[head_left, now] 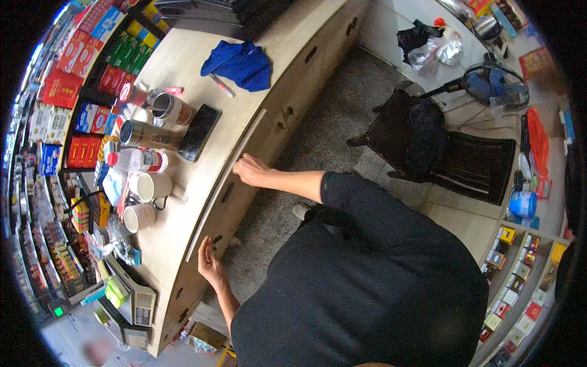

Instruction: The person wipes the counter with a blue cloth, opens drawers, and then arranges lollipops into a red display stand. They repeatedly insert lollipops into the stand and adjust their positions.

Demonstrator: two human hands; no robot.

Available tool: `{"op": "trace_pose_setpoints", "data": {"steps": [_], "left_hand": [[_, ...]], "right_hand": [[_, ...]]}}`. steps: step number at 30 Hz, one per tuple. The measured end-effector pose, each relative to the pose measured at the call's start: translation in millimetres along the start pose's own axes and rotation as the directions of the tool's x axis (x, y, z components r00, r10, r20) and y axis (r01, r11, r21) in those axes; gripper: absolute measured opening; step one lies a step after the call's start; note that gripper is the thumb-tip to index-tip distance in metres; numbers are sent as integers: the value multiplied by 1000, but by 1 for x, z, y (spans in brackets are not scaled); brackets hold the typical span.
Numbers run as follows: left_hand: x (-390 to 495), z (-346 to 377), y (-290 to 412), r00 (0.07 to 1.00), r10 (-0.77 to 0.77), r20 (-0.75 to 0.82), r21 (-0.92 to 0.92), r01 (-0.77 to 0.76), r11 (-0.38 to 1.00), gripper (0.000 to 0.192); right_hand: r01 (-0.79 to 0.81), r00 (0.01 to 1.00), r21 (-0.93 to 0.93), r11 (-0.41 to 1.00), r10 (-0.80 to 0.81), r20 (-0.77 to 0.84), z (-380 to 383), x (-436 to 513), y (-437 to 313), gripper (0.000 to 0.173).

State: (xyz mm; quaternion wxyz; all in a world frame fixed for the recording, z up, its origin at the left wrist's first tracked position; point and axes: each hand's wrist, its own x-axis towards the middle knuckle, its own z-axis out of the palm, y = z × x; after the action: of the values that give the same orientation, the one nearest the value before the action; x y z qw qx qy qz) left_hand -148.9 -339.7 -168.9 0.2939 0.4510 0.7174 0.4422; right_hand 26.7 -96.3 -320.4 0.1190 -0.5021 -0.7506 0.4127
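Before me runs a long pale wooden counter (183, 229). A straight pale edge, seemingly the top of a drawer front (224, 190), juts slightly from its near side. My right hand (251, 169) is at that edge with its fingers curled; whether it grips or only touches it is not clear. Close to the other end of the edge, my left hand (210, 264) is raised with its fingers apart and nothing in it. On the counter beyond lie a dark smartphone (200, 133), a metal thermos (149, 135) and two white mugs (155, 186).
A blue cloth (240, 66) and a pen (222, 86) lie on the counter. Bottles and boxes crowd its far side, by shelves of packaged goods (62, 87). Behind me stand a dark wooden chair (477, 160) and a fan (495, 85). Another display rack (513, 293) holds small packs.
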Motion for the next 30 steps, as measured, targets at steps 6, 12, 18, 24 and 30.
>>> {"op": "trace_pose_setpoints", "data": {"steps": [6,12,18,24,30], "left_hand": [[26,22,35,990,8,138,24,-11,1000,27],[67,89,237,758,497,422,-554,-219,803,37],[41,149,393,151,931,333,-911,306,276,48],[34,257,444,-4,989,148,-931,336,141,47],[71,348,491,-48,995,85,-957,274,95,47]], "right_hand": [[-33,998,-11,999,33,49,-19,-2,-34,20],[145,983,110,983,-156,97,-67,-30,-19,21],[200,964,101,975,-214,157,-133,-89,68,24],[20,997,302,953,3,-76,-219,-94,166,26],[-103,979,362,926,159,-127,-317,-95,225,25]]}}
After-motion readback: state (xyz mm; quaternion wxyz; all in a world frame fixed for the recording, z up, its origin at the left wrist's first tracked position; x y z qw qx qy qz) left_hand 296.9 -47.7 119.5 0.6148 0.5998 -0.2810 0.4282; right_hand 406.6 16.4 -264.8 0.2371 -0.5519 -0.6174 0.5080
